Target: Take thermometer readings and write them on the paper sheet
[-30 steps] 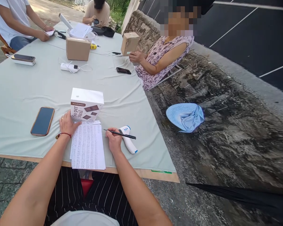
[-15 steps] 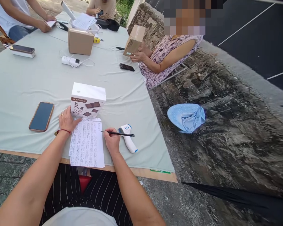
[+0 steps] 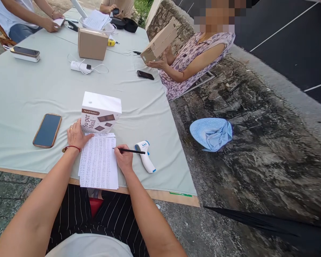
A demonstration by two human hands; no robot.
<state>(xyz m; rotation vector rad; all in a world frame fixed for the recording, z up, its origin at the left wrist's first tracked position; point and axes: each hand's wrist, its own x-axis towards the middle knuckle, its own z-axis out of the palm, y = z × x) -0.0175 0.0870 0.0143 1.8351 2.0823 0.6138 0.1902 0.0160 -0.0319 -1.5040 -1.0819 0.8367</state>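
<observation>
My right hand [image 3: 124,160] grips a black pen [image 3: 135,151], its tip over the right part of a written sheet of paper [image 3: 98,164]. This sheet lies on a small stack near the table's front edge, filled with columns of handwriting. With fingers stretched out, my left hand [image 3: 77,136] rests at the stack's upper left corner and touches the lower left of a white box [image 3: 101,112] marked "Super Meal". The box stands upright just behind the paper. A white and blue infrared thermometer [image 3: 146,157] lies right of my right hand; a smartphone [image 3: 47,130] lies left of my left hand.
A cloth-covered table [image 3: 42,92] bears a cardboard box [image 3: 92,44], a white device with a cable [image 3: 80,67], and phones. Across the right corner, a person holds another cardboard box [image 3: 159,43]. Two more people sit at the far end. A blue hat [image 3: 211,134] lies right of the table.
My right hand and the pen have shifted slightly left over the paper. The person on the right has tilted the cardboard box further over. My left hand stays in place.
</observation>
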